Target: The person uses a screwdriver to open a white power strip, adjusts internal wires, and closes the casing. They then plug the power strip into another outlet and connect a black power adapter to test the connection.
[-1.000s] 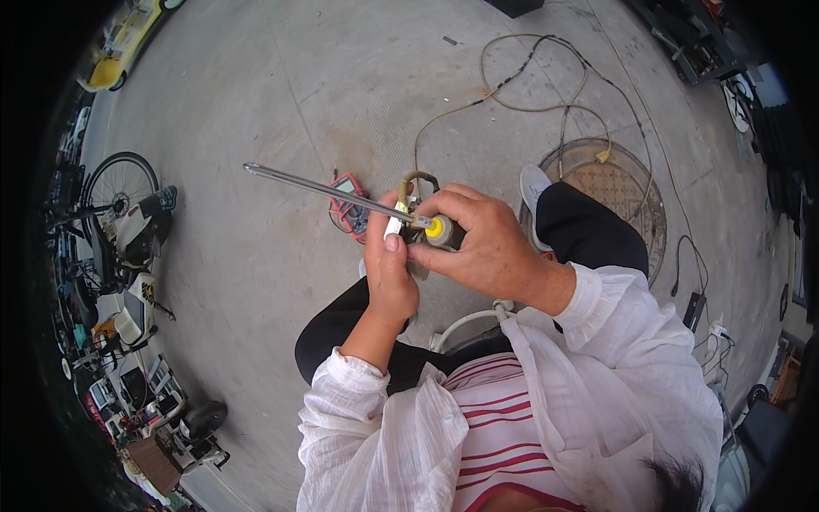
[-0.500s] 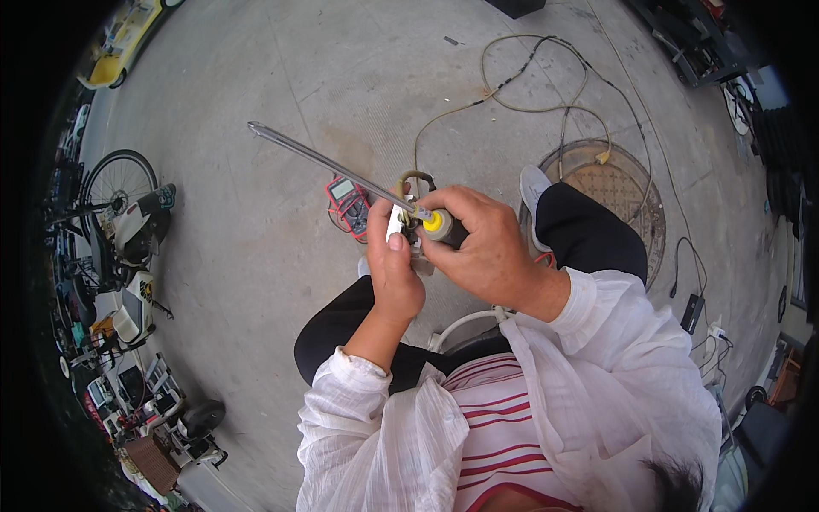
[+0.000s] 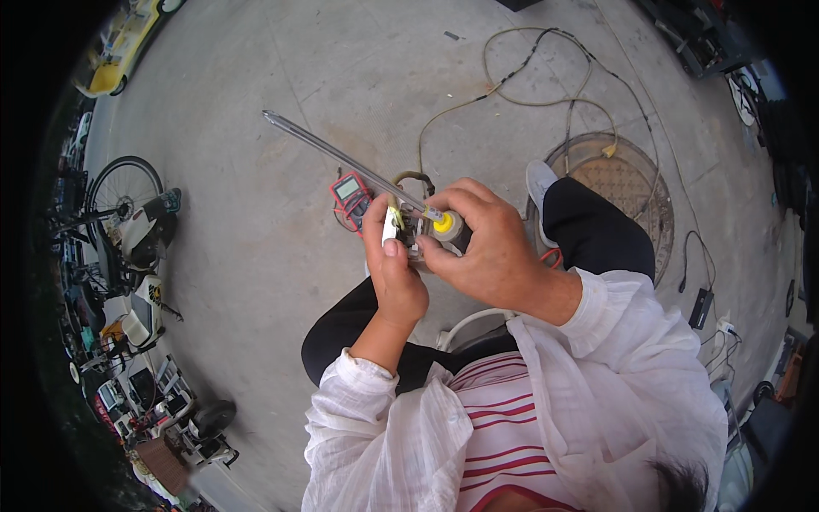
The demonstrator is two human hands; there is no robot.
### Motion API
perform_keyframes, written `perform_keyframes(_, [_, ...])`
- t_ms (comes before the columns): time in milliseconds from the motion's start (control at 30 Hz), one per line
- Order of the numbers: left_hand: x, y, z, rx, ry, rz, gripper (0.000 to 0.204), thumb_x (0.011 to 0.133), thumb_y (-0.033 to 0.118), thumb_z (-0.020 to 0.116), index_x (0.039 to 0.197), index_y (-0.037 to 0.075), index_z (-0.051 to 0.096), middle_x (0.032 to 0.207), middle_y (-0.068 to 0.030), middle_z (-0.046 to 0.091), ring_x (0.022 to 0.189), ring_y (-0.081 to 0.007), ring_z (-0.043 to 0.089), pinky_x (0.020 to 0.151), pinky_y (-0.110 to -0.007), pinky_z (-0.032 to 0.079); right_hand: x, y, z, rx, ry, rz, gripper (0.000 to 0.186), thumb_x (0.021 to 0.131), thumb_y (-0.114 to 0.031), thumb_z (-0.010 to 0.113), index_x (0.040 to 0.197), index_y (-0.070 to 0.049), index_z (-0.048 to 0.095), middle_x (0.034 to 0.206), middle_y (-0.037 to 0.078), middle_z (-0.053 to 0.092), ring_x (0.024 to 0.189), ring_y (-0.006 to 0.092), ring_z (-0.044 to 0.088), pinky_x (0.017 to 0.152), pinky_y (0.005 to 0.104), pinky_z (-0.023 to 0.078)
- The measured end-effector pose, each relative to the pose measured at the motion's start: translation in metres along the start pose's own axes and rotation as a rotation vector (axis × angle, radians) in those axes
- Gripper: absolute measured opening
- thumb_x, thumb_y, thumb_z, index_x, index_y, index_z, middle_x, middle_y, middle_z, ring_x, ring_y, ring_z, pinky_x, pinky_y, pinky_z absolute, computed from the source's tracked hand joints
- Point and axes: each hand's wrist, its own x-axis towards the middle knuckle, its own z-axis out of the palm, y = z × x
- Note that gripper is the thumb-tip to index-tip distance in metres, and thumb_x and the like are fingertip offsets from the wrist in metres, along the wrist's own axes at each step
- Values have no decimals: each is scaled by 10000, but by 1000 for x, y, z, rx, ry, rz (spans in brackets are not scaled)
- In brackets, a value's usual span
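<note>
My left hand (image 3: 392, 282) is closed on a small white-and-metal part (image 3: 401, 227), with a short olive cable looping from its top. My right hand (image 3: 486, 252) grips the yellow and grey handle of a long screwdriver (image 3: 341, 159), its fingers close against the part; the shaft crosses over it and points up to the left. The hands hide much of the part. Beyond them a red and grey multimeter (image 3: 349, 189) with red leads lies on the concrete floor (image 3: 256, 239).
Looped cord (image 3: 503, 96) with a yellow plug crosses the floor near a round manhole cover (image 3: 627, 175), beside my shoe (image 3: 540, 179). A bicycle (image 3: 119, 196) and scooters (image 3: 141, 316) line the left. A black power adapter (image 3: 701, 307) lies right; dark equipment (image 3: 699, 38) stands top right.
The screwdriver's shaft has swung upward, its tip now higher and farther right. Both hands have shifted slightly with it, still holding the same things.
</note>
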Motion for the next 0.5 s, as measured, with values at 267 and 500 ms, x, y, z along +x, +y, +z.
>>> perform_keyframes(267, [6,-6,-5,-27,18,42,752,959,571,413,1403,-32,344,1230,-144,526,1122,-214,527,988,-358,413,-1,-1,1,18,-30,44,296,721,-124,789,939,19,649,917,132,621,790,283,650,700,348,500])
perform_keyframes(500, [2,6,3,96,57,77,735,965,551,398,1375,-58,376,1180,-149,531,1034,-206,558,920,-350,442,0,-1,2,55,-39,62,302,740,-156,756,943,34,638,900,174,614,788,341,637,710,397,509])
